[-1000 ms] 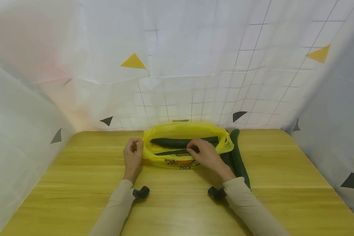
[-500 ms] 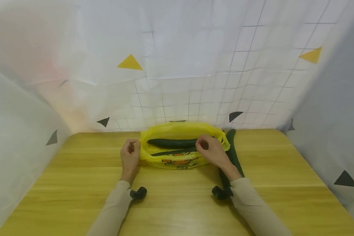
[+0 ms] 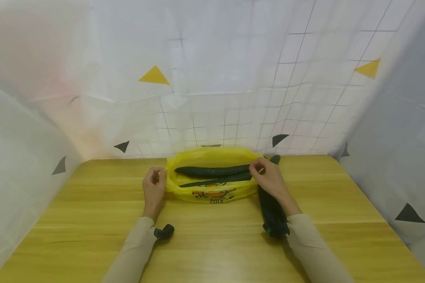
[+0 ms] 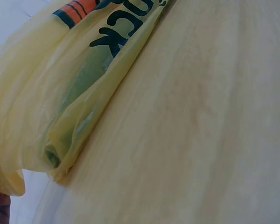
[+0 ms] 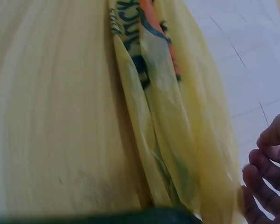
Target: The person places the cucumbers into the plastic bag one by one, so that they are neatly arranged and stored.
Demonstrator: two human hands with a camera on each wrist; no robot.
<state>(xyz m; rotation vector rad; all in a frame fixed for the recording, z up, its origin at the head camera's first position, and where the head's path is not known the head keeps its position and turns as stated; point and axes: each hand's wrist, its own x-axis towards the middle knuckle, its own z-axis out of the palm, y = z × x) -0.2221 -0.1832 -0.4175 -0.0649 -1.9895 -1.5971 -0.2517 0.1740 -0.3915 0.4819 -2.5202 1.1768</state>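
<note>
A yellow plastic bag (image 3: 233, 192) lies near the table's back edge with its mouth spread wide. Inside it rest a dark green cucumber (image 3: 212, 171) and a second one, partly covered by the front wall. My left hand (image 3: 154, 188) pinches the left rim of the bag. At the bag's right end is my right hand (image 3: 270, 179), its fingers loosely bent; the right wrist view shows nothing between thumb and fingers, with the lower fingers against the plastic. Under the right hand and wrist, dark cucumbers (image 3: 268, 204) lie beside the bag, partly hidden.
The wooden table (image 3: 212, 251) extends toward me and to both sides. White sheeting (image 3: 212, 78) with grid lines and triangle marks rises behind it and on either side. A black camera (image 3: 164, 232) sits on the left wrist.
My right hand has moved right, from over the middle of the bag to its right end, uncovering more of the cucumbers inside. The left hand stays at the left rim. The head view has shifted slightly.
</note>
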